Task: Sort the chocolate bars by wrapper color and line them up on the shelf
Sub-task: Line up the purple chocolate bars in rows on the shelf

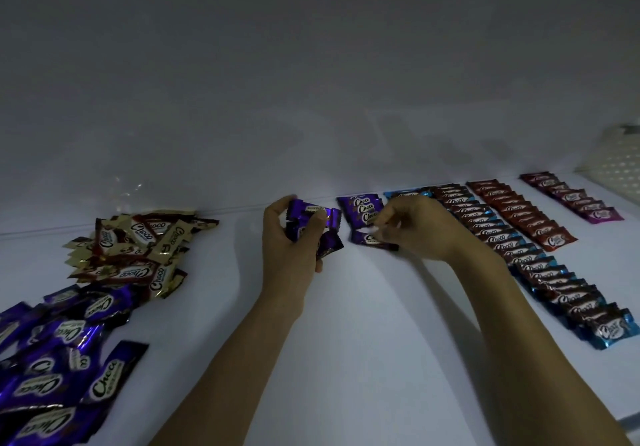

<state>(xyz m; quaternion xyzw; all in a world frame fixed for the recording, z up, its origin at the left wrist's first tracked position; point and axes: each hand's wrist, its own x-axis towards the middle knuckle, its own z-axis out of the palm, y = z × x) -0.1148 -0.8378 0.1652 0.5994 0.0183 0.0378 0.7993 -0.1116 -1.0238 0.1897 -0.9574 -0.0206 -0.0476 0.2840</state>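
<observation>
left hand: your left hand (287,248) is curled round a bunch of purple bars (311,215), thumb on the near side and fingers over the top, held just off the shelf (363,341).

right hand: your right hand (419,227) has its fingertips pinching the end of a single purple bar (367,239), which is lying flat on the shelf between your two hands.

purple row: a short purple row (362,208) sits just past that single bar, close to your right fingertips. There are only a few bars in it so far, overlapping like tiles, and it starts at the back wall.

blue row: just right of your right hand, a long blue row (554,286) runs from the back wall all the way down alongside your right forearm.

red row: further right again is the red row (519,215), shorter than the blue one.

magenta row: farthest right of your hands is the magenta row (578,200), short and well apart from the red.

gold pile: off to the left of your left hand is a loose gold pile (135,248), all jumbled.

purple pile: left of your left forearm and nearer to you is a big messy purple pile (62,352), touching the gold one.

far right: a white perforated bin (620,165) sits beyond the magenta row, partly cut off.
</observation>
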